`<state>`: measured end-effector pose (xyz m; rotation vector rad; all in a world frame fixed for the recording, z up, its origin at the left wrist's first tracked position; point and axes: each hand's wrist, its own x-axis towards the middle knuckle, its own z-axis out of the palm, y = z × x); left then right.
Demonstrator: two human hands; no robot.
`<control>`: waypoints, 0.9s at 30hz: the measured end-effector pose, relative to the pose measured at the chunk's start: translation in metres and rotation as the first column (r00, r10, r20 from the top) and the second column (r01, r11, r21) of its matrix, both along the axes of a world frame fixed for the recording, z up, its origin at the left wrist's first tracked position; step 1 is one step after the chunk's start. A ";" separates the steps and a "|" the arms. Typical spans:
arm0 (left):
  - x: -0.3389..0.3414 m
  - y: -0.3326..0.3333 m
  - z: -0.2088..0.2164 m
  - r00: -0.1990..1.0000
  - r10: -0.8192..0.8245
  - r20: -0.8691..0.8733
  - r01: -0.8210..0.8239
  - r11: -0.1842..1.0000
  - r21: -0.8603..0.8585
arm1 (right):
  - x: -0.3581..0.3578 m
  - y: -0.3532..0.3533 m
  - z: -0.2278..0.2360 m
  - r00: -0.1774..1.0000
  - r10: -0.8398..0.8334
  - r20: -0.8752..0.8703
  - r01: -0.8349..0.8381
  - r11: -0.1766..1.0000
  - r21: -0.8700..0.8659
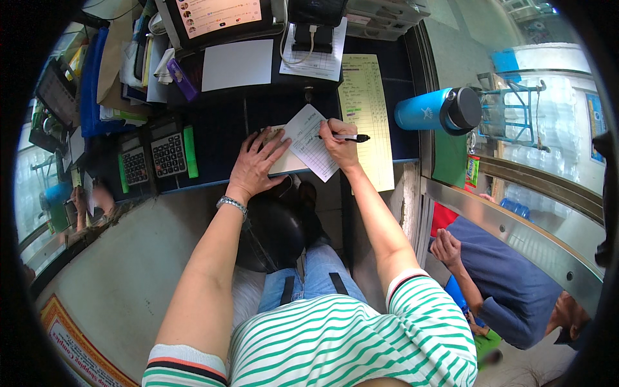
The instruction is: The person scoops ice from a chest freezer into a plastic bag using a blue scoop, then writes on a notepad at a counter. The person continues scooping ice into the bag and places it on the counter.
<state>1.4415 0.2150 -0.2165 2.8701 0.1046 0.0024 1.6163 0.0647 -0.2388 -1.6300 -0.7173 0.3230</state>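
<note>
Pinching a pen (pixel 349 137), the right hand (pixel 340 148) rests on the printed slip (pixel 308 143) at the near edge of the surface (pixel 222 119); the left hand (pixel 253 164) lies spread by the slip's left corner. The pen should be light and stiff, best gripped low on its barrel. The slip looks thin, easily creased: hold it flat by its edges. Right of it lies a yellow sheet (pixel 366 109).

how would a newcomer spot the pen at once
Find the dark desk, then the white slip on it. The right hand holds the pen over the slip. Unlike the flat papers around it, the pen is a slim rod, its black end pointing right.
</note>
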 end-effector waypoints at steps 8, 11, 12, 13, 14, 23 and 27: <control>0.001 0.000 0.002 1.000 -0.006 0.004 0.006 1.000 0.007 | -0.002 0.002 0.001 0.999 -0.039 0.011 0.039 0.999 -0.006; 0.001 0.000 0.001 1.000 -0.002 0.010 0.002 1.000 0.003 | -0.002 0.003 0.002 0.999 -0.053 0.004 0.053 0.998 -0.016; 0.001 0.000 0.001 1.000 0.001 0.002 -0.001 1.000 0.002 | -0.002 0.003 0.002 0.998 -0.060 0.005 0.060 0.998 -0.016; 0.000 0.000 0.001 1.000 0.003 -0.005 -0.003 1.000 0.000 | -0.002 0.003 0.002 0.998 -0.063 0.004 0.063 0.998 -0.021; 0.001 0.000 0.001 1.000 0.004 -0.015 -0.004 1.000 -0.004 | -0.002 0.003 0.002 0.997 -0.072 0.019 0.073 0.997 -0.022; 0.000 0.000 0.002 1.000 0.006 -0.007 -0.006 1.000 0.001 | -0.002 0.003 -0.001 0.996 -0.087 0.029 0.087 0.996 0.005; 0.001 0.001 0.002 1.000 -0.002 -0.017 0.002 1.000 -0.005 | -0.002 0.003 0.000 0.998 -0.068 0.018 0.068 0.997 0.022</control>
